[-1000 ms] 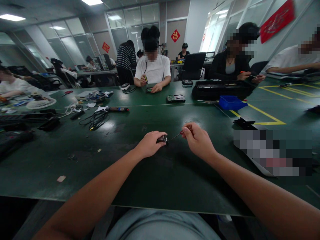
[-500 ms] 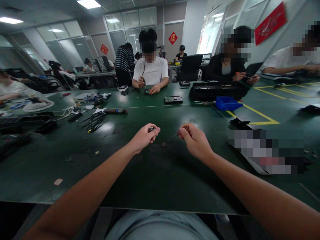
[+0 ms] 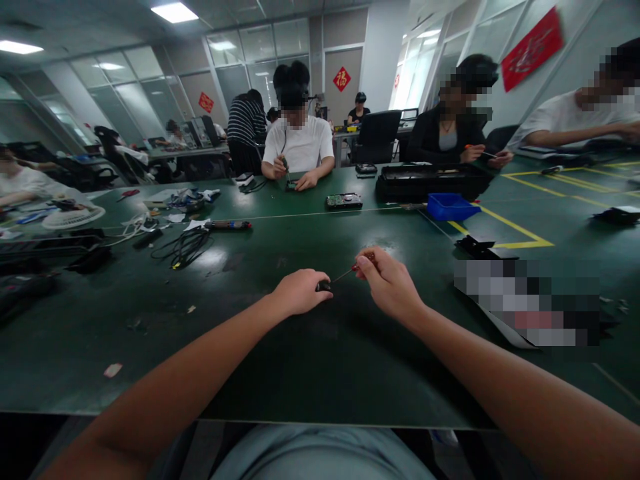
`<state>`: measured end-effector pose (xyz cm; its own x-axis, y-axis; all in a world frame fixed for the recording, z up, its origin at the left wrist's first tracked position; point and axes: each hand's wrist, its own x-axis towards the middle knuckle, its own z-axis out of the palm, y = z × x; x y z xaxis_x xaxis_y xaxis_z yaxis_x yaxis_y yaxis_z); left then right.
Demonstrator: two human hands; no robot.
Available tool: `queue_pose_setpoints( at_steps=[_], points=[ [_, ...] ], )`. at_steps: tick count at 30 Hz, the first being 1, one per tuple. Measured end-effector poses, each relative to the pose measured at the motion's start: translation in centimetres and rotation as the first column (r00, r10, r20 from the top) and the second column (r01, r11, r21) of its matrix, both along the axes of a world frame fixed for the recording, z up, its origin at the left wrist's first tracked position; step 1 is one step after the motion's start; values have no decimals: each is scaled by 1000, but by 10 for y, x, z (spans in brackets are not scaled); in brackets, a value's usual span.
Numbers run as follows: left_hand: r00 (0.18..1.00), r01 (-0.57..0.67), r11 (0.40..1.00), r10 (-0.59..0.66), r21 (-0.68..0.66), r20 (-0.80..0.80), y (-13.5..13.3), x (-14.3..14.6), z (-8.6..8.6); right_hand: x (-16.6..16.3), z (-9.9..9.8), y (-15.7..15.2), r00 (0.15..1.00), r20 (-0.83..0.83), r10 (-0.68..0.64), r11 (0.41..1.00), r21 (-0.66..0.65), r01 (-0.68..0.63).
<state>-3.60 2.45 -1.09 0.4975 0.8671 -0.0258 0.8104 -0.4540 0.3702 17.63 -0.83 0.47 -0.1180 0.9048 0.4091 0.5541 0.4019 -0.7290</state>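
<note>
My left hand (image 3: 300,291) is low over the green table, its fingers closed around a small dark object (image 3: 323,286) whose kind I cannot make out. My right hand (image 3: 387,280) grips a thin screwdriver (image 3: 345,274) by its reddish handle, most of which the fingers hide. The screwdriver's shaft slants down to the left, and its tip ends close beside the dark object. Whether tip and object touch I cannot tell.
A circuit-board-backed hard drive (image 3: 344,201) lies ahead, near a blue bin (image 3: 451,207) and a long black housing (image 3: 433,181). Coiled black cable (image 3: 183,248) and a pen-shaped tool (image 3: 229,225) lie left. Across the table, a person in white (image 3: 297,143) handles a tool.
My left hand has moved right and down to the screwdriver's tip with the dark object. It now covers the spot where a small round piece lay. My right hand has hardly moved.
</note>
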Motion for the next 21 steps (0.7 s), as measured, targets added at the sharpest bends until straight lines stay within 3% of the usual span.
queue_pose_setpoints(
  at_steps=[9,12,14,17,21],
  points=[
    [999,-40,998,40,53,13,3,2,-1,0,0,0,1000,-9,3,1000,15,-3],
    [990,-47,998,52,-39,128,10,-6,2,1,0,0,1000,-11,7,1000,2,-7],
    [966,-64,980,108,-188,234,14,-15,7,1,0,0,1000,-14,7,1000,-1,-7],
    [853,-116,875,330,-469,404,19,-35,15,2,0,0,1000,-18,17,1000,-3,-17],
    [513,-108,736,618,-669,596,24,-79,22,2,0,1,1000,-19,24,1000,-2,-24]
  ],
)
